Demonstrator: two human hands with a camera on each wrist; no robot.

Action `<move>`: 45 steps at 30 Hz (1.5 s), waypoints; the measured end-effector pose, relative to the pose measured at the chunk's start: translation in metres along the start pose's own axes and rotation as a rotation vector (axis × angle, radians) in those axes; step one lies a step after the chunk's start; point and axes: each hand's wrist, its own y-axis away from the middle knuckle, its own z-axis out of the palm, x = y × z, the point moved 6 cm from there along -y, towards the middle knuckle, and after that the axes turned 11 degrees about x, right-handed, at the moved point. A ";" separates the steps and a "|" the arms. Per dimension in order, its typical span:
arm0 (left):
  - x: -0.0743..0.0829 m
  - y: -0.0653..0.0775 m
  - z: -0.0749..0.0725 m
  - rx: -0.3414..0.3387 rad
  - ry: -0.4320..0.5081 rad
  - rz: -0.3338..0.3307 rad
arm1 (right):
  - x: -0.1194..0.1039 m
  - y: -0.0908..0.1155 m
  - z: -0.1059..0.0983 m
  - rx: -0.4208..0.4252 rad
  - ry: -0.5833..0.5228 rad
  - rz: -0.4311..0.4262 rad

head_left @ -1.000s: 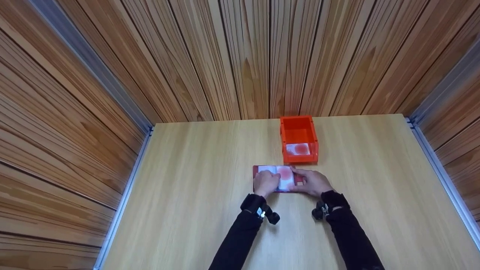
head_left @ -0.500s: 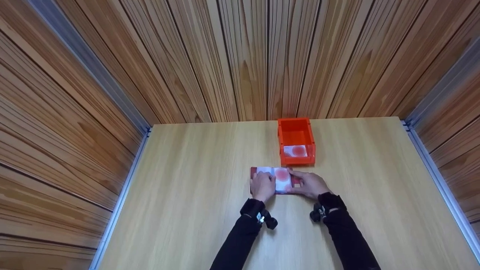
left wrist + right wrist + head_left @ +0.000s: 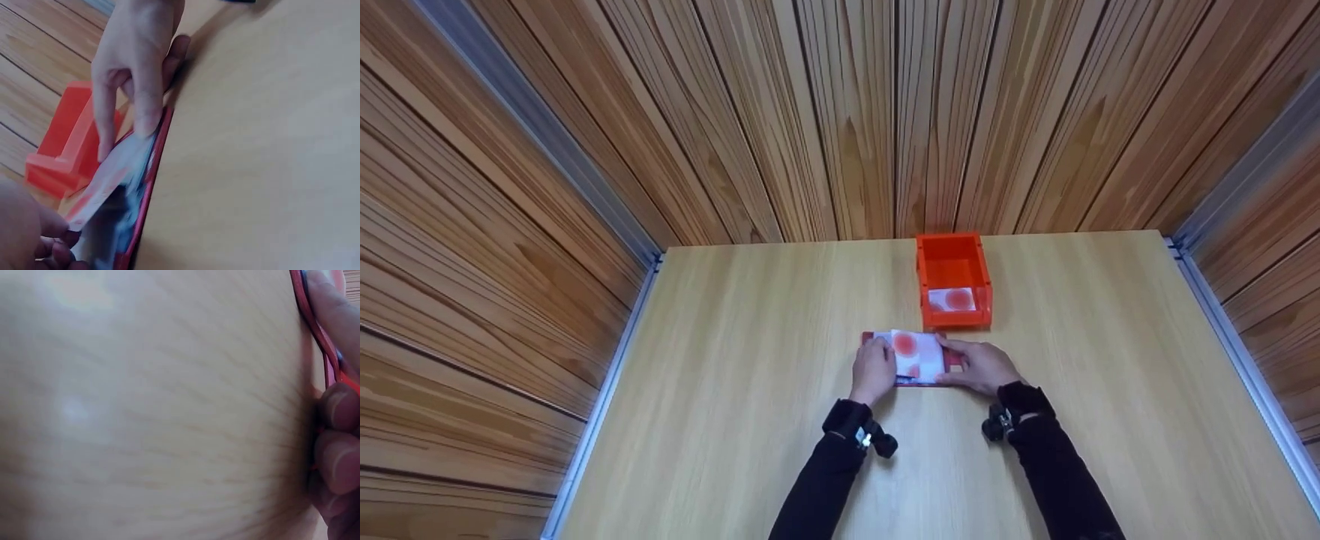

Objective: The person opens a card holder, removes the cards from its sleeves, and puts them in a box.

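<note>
A red-edged card holder point(image 3: 952, 361) lies opened out on the table, with whitish-blue layers inside. My left hand point(image 3: 874, 370) is at its left part, and in the left wrist view its thumb and fingertips pinch the near corner of a white leaf with red spots point(image 3: 100, 194). That leaf slants up from the layers, with a dark gap beneath it. My right hand point(image 3: 987, 367) holds the holder's right end, thumb and index finger on the leaf near its two corners, the other fingers curled. In the right wrist view the thumb lies along the red edge point(image 3: 315, 323).
An orange-red bin point(image 3: 956, 320) stands just behind the card holder, with a white card bearing a red circle point(image 3: 952, 300) in it. Wood-panelled walls point(image 3: 855, 150) with metal corner rails enclose the wooden table point(image 3: 735, 360).
My left hand has moved left and toward me, lifting the leaf's left edge, so its red circle has shifted left. The right hand keeps its place.
</note>
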 end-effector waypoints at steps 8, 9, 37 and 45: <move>-0.016 -0.001 -0.016 0.000 0.005 -0.023 | 0.001 0.002 -0.003 0.008 0.004 -0.008; -0.017 -0.001 -0.018 0.005 0.013 -0.020 | 0.001 0.002 -0.003 0.008 0.005 -0.007; 0.014 -0.002 -0.048 0.043 0.104 -0.079 | -0.012 0.006 -0.006 0.051 0.006 0.059; 0.027 -0.006 -0.052 0.069 0.151 -0.040 | -0.045 0.002 -0.011 0.135 -0.417 0.198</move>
